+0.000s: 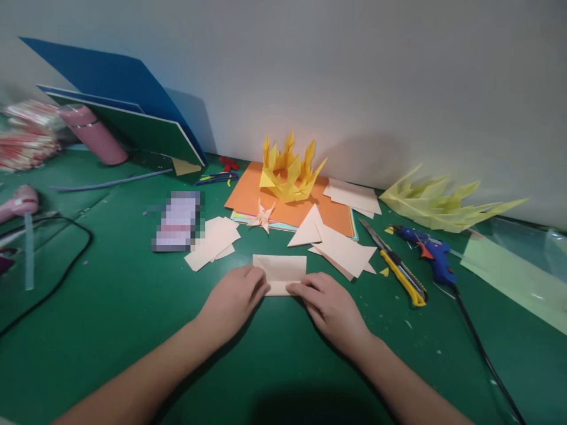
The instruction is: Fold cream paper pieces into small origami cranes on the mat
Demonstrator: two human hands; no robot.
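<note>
A small pale pink sheet of paper (280, 268) lies in front of me, its near edge folded up in a strip. My left hand (241, 295) grips the left end of that fold between thumb and fingers. At the right end, my right hand (330, 304) pinches the same fold. Just beyond the sheet are a folded pink paper triangle (307, 227) and a pile of pink paper pieces (345, 251). More pink slips (215, 242) lie to the left, and a small folded pink paper star (263, 216) sits behind.
A yellow folded-paper crown (290, 177) stands on orange paper (245, 189). To the right lie a yellow utility knife (405, 277), a blue glue gun (427, 248) with its cord, and a pale green paper piece (452, 203). Leftward are a blurred-out phone (177, 221) and a pink bottle (95, 136).
</note>
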